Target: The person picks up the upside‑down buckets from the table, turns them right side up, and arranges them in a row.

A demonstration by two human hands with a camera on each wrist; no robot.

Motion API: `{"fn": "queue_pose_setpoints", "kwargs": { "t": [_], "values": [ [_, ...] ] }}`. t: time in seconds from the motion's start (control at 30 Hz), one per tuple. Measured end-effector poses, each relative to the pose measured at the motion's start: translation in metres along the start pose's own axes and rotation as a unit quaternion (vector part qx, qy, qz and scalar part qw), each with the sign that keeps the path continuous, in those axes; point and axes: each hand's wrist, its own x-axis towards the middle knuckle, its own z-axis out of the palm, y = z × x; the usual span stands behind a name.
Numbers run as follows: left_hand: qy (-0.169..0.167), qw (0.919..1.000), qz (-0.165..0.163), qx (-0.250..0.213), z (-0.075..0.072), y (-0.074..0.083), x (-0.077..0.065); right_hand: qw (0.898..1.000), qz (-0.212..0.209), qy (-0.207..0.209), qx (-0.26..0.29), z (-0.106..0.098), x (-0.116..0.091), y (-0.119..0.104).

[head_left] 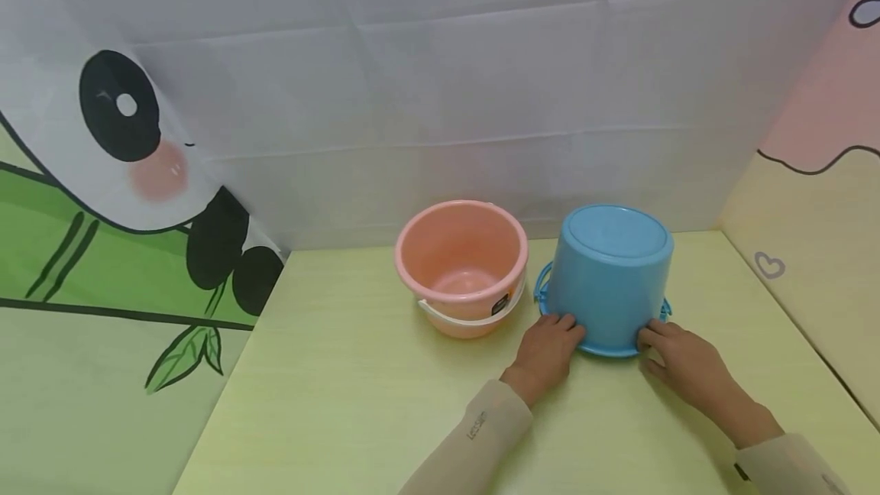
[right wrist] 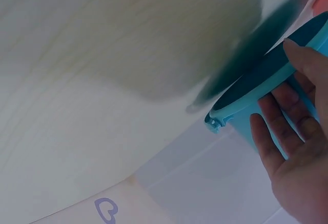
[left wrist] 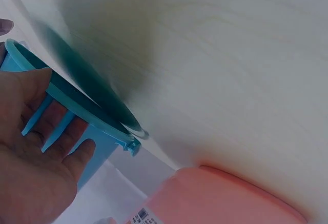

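Blue bucket (head_left: pixel 610 289), head view: I see it upside down on the tabletop (head_left: pixel 330 403), just right of the pink bucket (head_left: pixel 462 312). The left hand (head_left: pixel 550 348) and right hand (head_left: pixel 687 363) pinch its rim.
Left hand, wrist view: thumb (left wrist: pixel 36 83) on the rim, fingers (left wrist: pixel 83 156) outside.
Right hand, wrist view: same pinch; a little heart (right wrist: pixel 98 208) on the wall (right wrist: pixel 138 203).

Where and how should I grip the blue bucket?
Probably by its rim, from the near side, pinching at two separated spots: the blue bucket is upside down, so its projecting rim sits lowest and offers an edge, while its smooth wall narrows upward.
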Motion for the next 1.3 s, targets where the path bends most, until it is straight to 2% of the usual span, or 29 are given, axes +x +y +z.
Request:
{"fn": "queue_pose_setpoints", "kwargs": {
  "t": [0.23,0.43,0.73,0.9,1.0,1.3],
  "values": [
    [0.017,0.9996,-0.002,-0.021,-0.001,0.0,-0.003,0.999,-0.003,0.042,-0.011,-0.003,-0.002,-0.005],
    [0.024,0.9987,0.001,-0.044,-0.003,-0.001,-0.005,0.998,-0.018,0.063,-0.007,-0.006,-0.006,-0.004],
    [0.057,0.9961,0.011,-0.066,-0.006,-0.002,-0.008,0.996,-0.041,0.08,0.015,-0.009,-0.013,-0.002],
    [0.056,0.9943,0.021,-0.088,-0.006,-0.003,-0.009,0.99,-0.059,0.123,0.019,-0.009,-0.017,0.001],
    [0.057,0.9917,0.029,-0.111,-0.006,-0.004,-0.009,0.986,-0.071,0.15,0.02,-0.01,-0.018,0.003],
    [0.084,0.981,0.05,-0.167,-0.006,-0.01,-0.011,0.977,-0.098,0.19,0.016,-0.015,-0.017,0.011]
  ]
}}
